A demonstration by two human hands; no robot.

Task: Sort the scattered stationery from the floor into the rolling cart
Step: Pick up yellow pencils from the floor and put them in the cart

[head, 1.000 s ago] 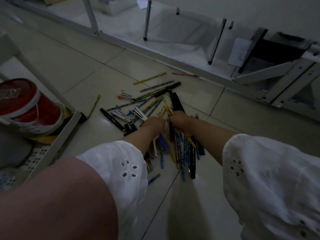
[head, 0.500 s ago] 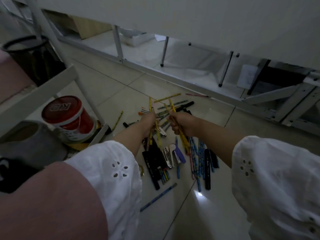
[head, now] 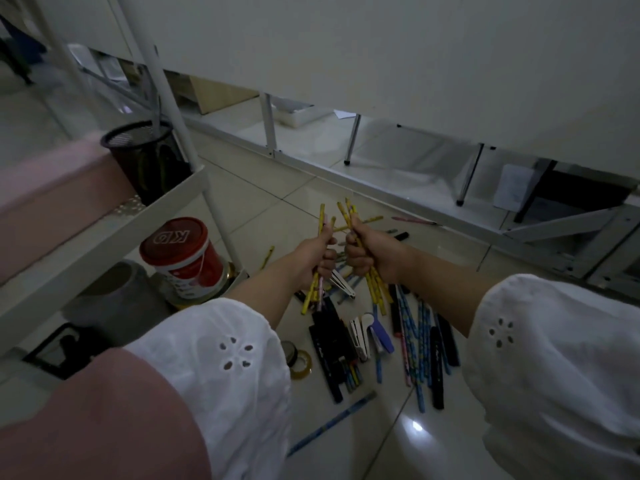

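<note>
Left hand (head: pixel 317 254) and right hand (head: pixel 367 252) each grip a fistful of yellow pencils (head: pixel 351 213), held upright and side by side. A second ago both hands were down in the stationery pile (head: pixel 414 327). The bundles now hang off the floor (head: pixel 450 452), right of and below the black mesh cup (head: pixel 145 157) on the rolling cart (head: pixel 104 233). Pickup judged complete, deposit outstanding. Much of the pile remains.

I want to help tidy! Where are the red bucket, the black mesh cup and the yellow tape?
red bucket (head: pixel 172 237): head view, on its red lid.
black mesh cup (head: pixel 149 168): head view, on its mesh side.
yellow tape (head: pixel 308 360): head view, on the ring's right edge.
</note>
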